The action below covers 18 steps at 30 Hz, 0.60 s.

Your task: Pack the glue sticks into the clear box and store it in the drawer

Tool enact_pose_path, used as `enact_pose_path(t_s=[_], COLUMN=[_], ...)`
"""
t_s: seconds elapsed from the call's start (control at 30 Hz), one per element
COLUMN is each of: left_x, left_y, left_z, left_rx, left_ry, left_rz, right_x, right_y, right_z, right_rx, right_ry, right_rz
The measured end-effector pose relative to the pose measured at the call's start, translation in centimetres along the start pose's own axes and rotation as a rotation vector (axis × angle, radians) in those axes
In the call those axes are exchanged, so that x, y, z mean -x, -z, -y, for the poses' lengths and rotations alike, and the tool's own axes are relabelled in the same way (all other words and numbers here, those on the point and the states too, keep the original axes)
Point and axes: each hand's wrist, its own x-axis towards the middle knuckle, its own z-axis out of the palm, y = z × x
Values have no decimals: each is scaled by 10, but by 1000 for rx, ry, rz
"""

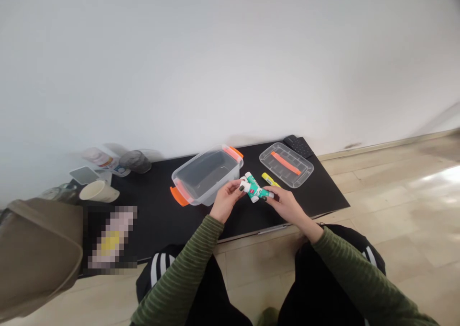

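Note:
A green and white glue stick (256,190) spans the space between my hands. My left hand (226,201) pinches its white end, and my right hand (286,205) grips the other end. Behind it, crossing it at an angle, a second green and white glue stick (249,177) shows in part. Just beyond my right hand lies a yellow marker (268,179), partly covered by the fingers. A clear plastic box (214,193) with orange handles stands uncovered to the left of the glue sticks. Its clear lid (302,173), with an orange handle, lies at the right.
The black table (161,230) backs onto a white wall. On its left are a paper cup (98,192), a dark cup (135,161), a white bottle (120,167) and a brown fabric-like object (39,254). A black dotted object (300,146) lies behind the lid.

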Motion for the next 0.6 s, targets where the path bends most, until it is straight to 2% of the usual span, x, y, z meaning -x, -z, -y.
enact_pose_path(t_s=[0.23,0.33,0.43,0.5,0.6], left_x=[-2,-4,-9,-13,-19], left_y=[1,0,3,9,20], left_z=[1,1,5,11,21], left_rx=[7,13,1,-114,-432], left_ry=[-2,-20,-49,-68,-89], left_rz=[8,5,-32,-89,-146], right_x=[-1,-6,-14,-20,-29], right_y=[-1,3,11,17,25], right_z=[3,4,0,-6,-18], right_rx=[-87,0,153,296,507], right_ry=[-64,-12,5,-46,-162], right_rz=[83,59,-20,-91,-135])
